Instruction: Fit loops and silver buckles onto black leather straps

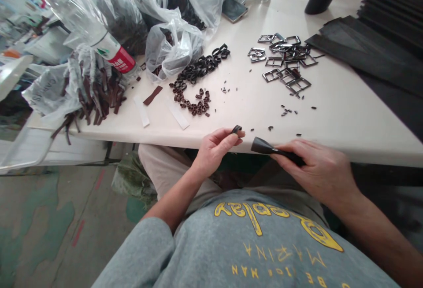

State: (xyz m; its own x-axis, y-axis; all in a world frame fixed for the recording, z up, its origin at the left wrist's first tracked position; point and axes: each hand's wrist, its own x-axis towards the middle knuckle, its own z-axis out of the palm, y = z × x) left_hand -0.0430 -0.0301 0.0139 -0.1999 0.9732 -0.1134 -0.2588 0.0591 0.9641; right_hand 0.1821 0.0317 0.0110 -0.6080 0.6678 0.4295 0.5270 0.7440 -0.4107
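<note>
1. Left hand (214, 148) is pinching a small black band loop (236, 129) between thumb and fingers, nearside-left of the pile of rectangular silver metal buckles (288, 46).
2. Right hand (322, 167) is gripping a black flared strap-like piece (262, 145), nearside of the buckle pile; flared end is pointing at the loop, not touching.
3. Brown and black loops (198, 70) are lying left of the buckle pile.
4. Flat black strips (360, 46) are lying right of it.

Passage runs between the loops (200, 69) and buckles (287, 48); plastic bags (181, 39) block far left.
</note>
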